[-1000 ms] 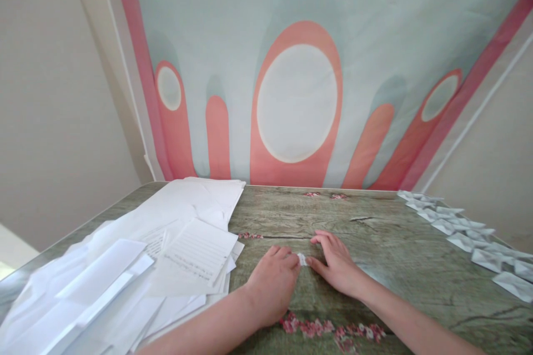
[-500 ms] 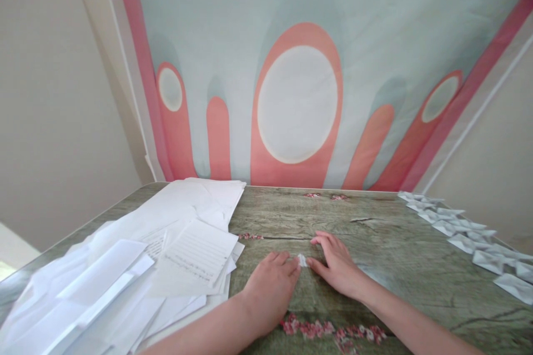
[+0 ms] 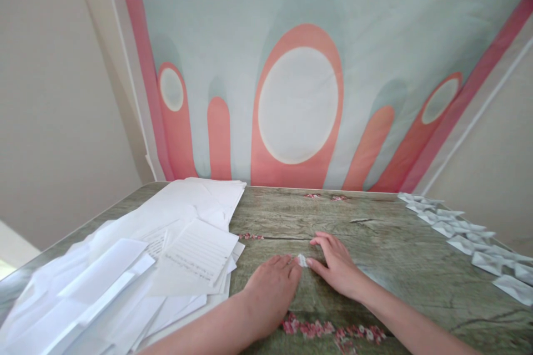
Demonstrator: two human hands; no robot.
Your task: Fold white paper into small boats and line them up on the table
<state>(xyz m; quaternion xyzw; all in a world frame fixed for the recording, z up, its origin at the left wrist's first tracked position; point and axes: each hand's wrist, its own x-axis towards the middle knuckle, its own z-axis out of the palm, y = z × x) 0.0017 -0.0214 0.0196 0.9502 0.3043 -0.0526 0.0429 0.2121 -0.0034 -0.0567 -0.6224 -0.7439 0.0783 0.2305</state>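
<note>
A small white piece of folded paper [image 3: 302, 260] lies on the wood-patterned table between my two hands. My left hand [image 3: 271, 292] rests palm down at its left side, fingers together and pressed over the paper's left part, so how much is covered is hidden. At the paper's right edge is the thumb tip of my right hand [image 3: 339, 266]; the fingers of that hand are apart and curve above the table, holding nothing.
Loose white sheets and folded papers [image 3: 195, 255] cover the left of the table [image 3: 283, 216]. Several folded white paper pieces [image 3: 462, 244] stand in rows along the right edge. A patterned cloth [image 3: 233, 22] hangs behind.
The fingers of my left hand have shifted very slightly on the small paper. My right hand is almost where it was.
</note>
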